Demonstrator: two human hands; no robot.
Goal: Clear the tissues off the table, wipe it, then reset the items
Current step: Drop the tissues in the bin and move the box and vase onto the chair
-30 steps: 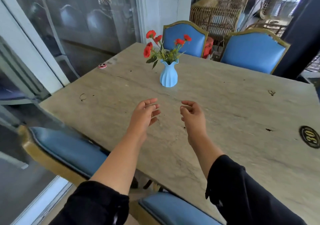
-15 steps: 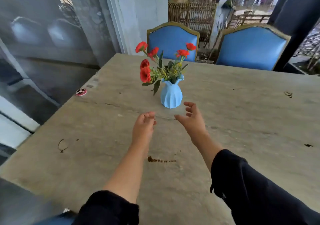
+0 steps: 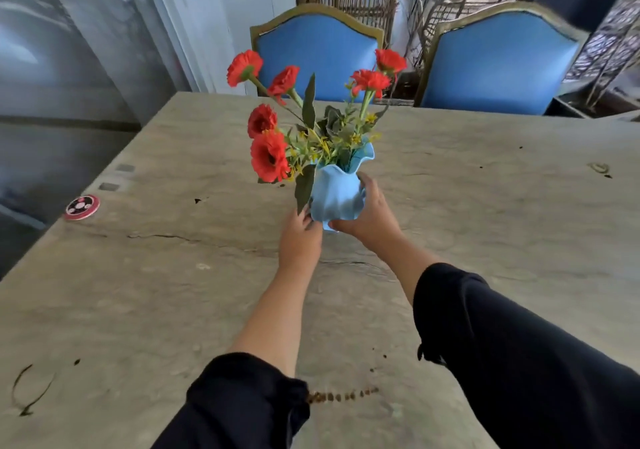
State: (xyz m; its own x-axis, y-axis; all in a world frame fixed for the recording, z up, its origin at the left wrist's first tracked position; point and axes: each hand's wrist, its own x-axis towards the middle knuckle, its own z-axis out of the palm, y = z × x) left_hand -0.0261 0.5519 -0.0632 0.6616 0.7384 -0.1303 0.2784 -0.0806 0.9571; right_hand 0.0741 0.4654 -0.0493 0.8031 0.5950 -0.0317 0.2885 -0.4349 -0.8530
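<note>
Blue vase (image 3: pixel 336 196) standing upright near the middle of the table (image 3: pixel 485 213), packed with red flowers (image 3: pixel 270 156) on long stems. Left hand (image 3: pixel 299 237) pressed against the lower left side of the vase, fingertips at its base. Right hand (image 3: pixel 372 216) wrapped round the right side of the vase, thumb low at the front, fingers curled behind. Clasped from both sides, then; impossible to tell whether the base is off the table or resting on it.

No tissues anywhere around the vase. A line of brown spots (image 3: pixel 341 396) well on the near side of the vase, close to the left sleeve (image 3: pixel 242 407). A small round red disc (image 3: pixel 82 207) far to the left of the vase, by the table edge. Two blue chairs (image 3: pixel 318 57) beyond the vase.

Probably glazed ceramic or hard plastic: stiff, smooth, likely slippery, breakable if knocked. Light enough by the look of it, but top-heavy, with the blooms spreading wide and leaning left of the rim. Best held low on the ribbed belly with both palms, kept upright, never by the wavy rim or the stems, and set down gently.
</note>
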